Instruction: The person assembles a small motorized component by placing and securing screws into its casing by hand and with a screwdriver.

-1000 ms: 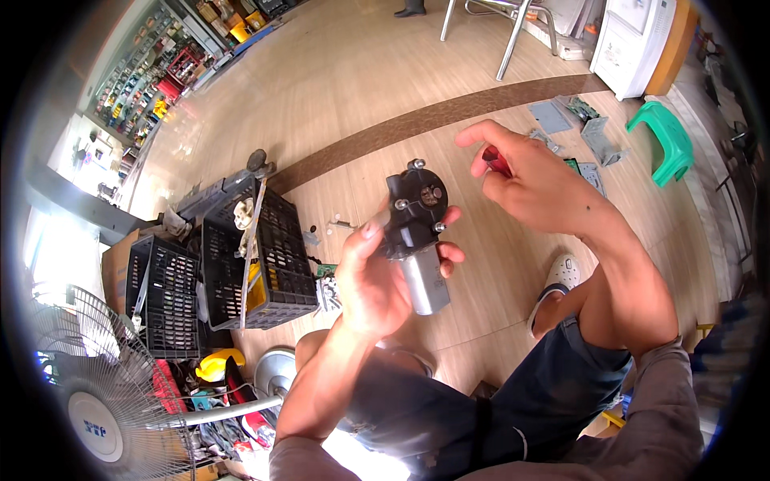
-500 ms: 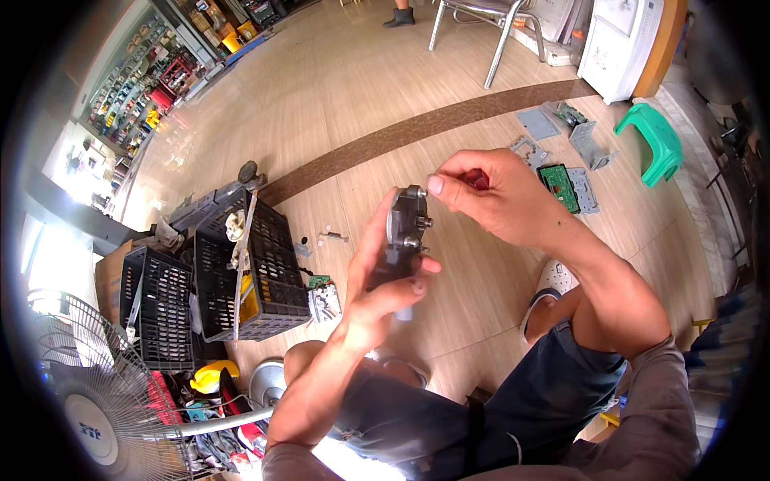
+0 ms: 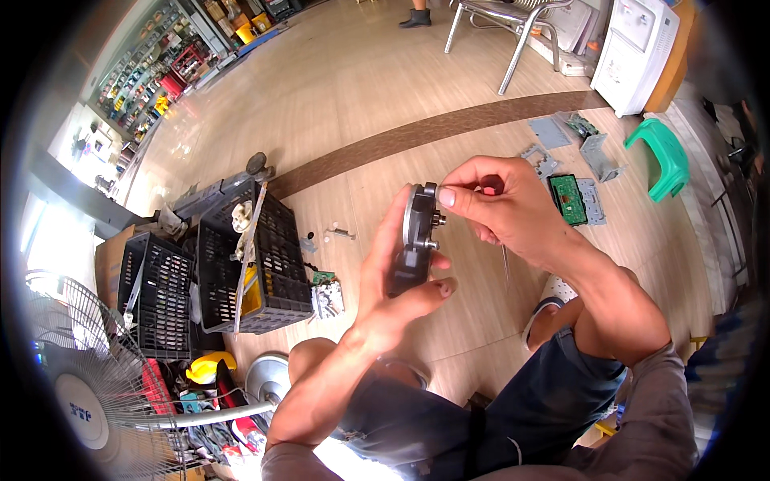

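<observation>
While my left hand [image 3: 382,303] grips the black, rounded, metal-studded motor housing [image 3: 417,234] above the wood-toned floor [image 3: 321,88], here's my right hand [image 3: 520,202], curled round a red-handled, thin-shafted screwdriver [image 3: 492,184], fingertips at the housing's top edge: fastener work, I'd judge, next wanting steady bracing.

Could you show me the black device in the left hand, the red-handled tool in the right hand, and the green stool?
Black device [image 3: 411,268]: head view, on its dark housing.
Red-handled tool [image 3: 492,185]: head view, on its red handle.
Green stool [image 3: 668,150]: head view, on its green body.
</observation>
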The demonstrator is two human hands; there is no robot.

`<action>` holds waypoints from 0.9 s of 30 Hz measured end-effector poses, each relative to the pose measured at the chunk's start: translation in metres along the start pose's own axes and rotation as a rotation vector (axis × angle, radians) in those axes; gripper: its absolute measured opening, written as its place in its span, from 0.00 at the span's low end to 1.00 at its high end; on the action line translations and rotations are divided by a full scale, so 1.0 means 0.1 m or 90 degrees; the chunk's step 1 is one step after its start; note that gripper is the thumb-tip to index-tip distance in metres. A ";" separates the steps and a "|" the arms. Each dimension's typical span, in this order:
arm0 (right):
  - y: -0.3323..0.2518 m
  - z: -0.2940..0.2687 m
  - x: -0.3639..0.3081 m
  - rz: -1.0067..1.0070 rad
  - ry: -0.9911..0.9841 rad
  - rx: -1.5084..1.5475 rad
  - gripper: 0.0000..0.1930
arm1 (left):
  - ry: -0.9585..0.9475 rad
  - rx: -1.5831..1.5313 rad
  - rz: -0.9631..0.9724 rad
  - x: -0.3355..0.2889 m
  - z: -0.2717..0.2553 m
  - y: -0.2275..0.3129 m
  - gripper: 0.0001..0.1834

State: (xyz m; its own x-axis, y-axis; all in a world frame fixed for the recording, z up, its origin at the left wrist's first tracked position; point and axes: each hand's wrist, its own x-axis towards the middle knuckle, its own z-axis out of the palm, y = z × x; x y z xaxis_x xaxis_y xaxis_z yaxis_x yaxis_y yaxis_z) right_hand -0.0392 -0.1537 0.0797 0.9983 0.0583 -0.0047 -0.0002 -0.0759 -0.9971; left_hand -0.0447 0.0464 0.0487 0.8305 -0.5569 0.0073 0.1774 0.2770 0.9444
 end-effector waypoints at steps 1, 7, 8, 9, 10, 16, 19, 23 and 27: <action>0.00 0.00 0.00 -0.001 -0.002 0.001 0.11 | 0.005 0.005 -0.004 0.00 0.00 0.01 0.55; 0.04 0.06 -0.01 -0.040 0.017 0.064 0.10 | 0.010 0.137 0.101 -0.02 0.01 -0.04 0.56; 0.01 0.07 -0.02 -0.028 0.014 0.093 0.10 | 0.011 0.138 0.101 -0.02 0.00 -0.06 0.56; 0.00 0.08 -0.03 -0.016 0.011 0.122 0.11 | 0.020 0.194 0.138 -0.02 -0.01 -0.08 0.56; -0.02 0.05 -0.03 -0.019 0.010 0.120 0.11 | 0.027 0.250 0.179 -0.01 -0.01 -0.09 0.56; 0.02 -0.08 0.03 0.094 -0.017 0.132 0.20 | 0.061 0.401 0.262 0.03 -0.04 -0.15 0.55; 0.03 -0.05 0.02 0.108 -0.077 0.137 0.21 | 0.044 0.377 0.285 0.03 -0.04 -0.17 0.55; 0.01 -0.06 0.02 0.077 -0.069 0.151 0.18 | 0.041 0.335 0.248 0.02 -0.01 -0.14 0.55; 0.00 -0.01 0.01 0.048 -0.030 0.143 0.13 | 0.045 0.271 0.193 0.00 0.01 -0.08 0.56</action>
State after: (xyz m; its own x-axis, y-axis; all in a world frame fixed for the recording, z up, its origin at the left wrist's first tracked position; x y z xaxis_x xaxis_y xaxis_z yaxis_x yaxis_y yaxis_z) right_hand -0.0379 -0.1546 0.0797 0.9912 0.1077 -0.0775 -0.0923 0.1409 -0.9857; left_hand -0.0471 0.0432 0.0416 0.8476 -0.4429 0.2922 -0.2942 0.0660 0.9535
